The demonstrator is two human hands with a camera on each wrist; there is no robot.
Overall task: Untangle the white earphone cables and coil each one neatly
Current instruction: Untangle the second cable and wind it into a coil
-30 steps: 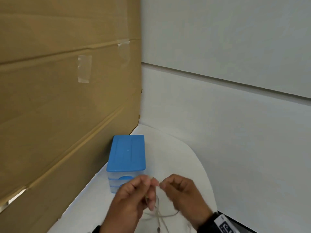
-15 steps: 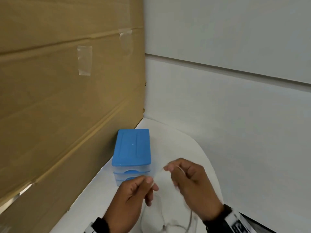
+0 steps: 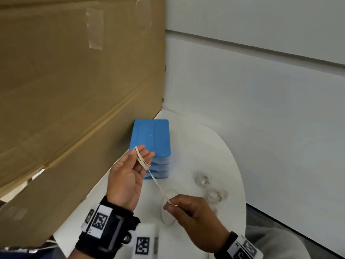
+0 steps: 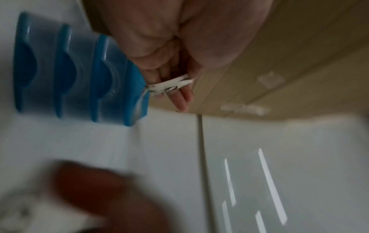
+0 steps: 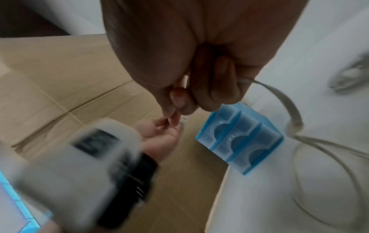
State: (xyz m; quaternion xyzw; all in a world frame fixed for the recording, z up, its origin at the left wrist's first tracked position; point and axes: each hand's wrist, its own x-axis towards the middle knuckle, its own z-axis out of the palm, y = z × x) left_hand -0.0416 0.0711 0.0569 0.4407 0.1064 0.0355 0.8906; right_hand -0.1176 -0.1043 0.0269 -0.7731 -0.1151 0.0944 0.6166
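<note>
From the head view, the left hand is raised palm-up with its fingers extended, and the white earphone cable is wound in a few turns across those fingers. From the wraps the cable runs taut toward five o'clock to the right hand, which pinches it between thumb and forefinger low over the white worktop. Two coiled earphone bundles lie on the worktop at about one o'clock from the right hand, well apart from it. The blue drawer box stands behind the left fingertips, against the cardboard sheet at nine o'clock. From the left wrist view, blurred, the cable crosses the extended fingers as white bands, with the drawer box at nine o'clock of them. From the right wrist view, the right hand's fingers are curled round the cable, which leaves the fist at three o'clock and drops in loose loops over the worktop; the left hand sits at six o'clock beyond the thumb tip.
</note>
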